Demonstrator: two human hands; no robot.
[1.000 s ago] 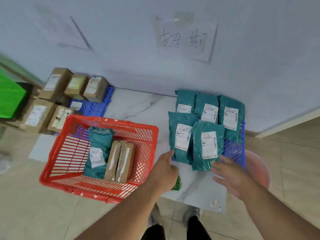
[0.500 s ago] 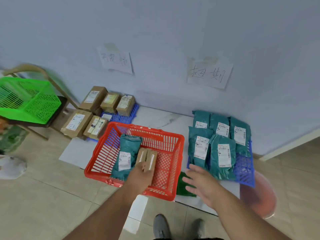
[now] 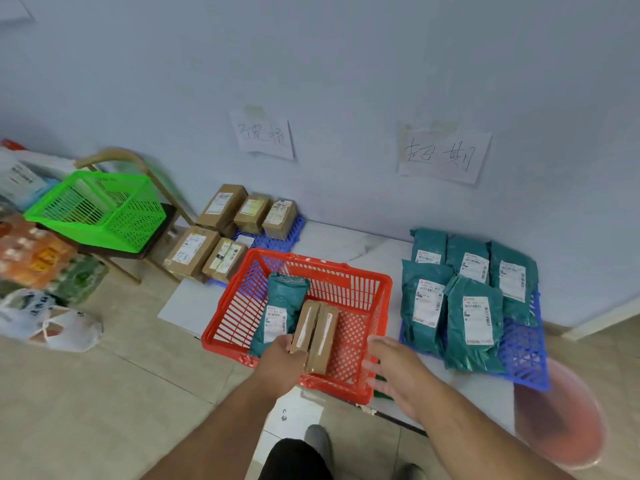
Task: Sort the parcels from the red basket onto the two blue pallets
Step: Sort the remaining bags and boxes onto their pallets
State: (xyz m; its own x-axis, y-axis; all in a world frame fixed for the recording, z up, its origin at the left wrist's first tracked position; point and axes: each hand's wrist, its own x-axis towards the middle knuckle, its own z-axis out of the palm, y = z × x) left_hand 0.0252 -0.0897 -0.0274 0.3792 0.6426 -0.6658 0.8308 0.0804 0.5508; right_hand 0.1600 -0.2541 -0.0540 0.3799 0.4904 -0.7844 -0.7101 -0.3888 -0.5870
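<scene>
The red basket (image 3: 346, 282) stands on the floor in front of me. Inside it lie a teal bag parcel (image 3: 282, 303) and two brown boxes side by side, the left box (image 3: 306, 322) and the right box (image 3: 325, 336). My left hand (image 3: 282, 362) reaches into the basket and grips the near end of the left box. Fingers spread, my right hand (image 3: 394, 374) hovers over the basket's near right corner and holds nothing. The left blue pallet (image 3: 277, 242) carries several brown boxes (image 3: 221, 206). The right blue pallet (image 3: 523, 348) carries several teal bags (image 3: 472, 327).
A green basket (image 3: 100, 209) sits on a chair at the left, with drink packs (image 3: 38, 258) and a white plastic bag (image 3: 52, 323) below it. Two paper signs (image 3: 265, 136) hang on the wall. A pink round object (image 3: 561, 420) lies near the right pallet.
My left hand moved from beside the teal bags into the basket and took hold of a brown box. My right hand drew back from the bags toward the basket. The view pulled back.
</scene>
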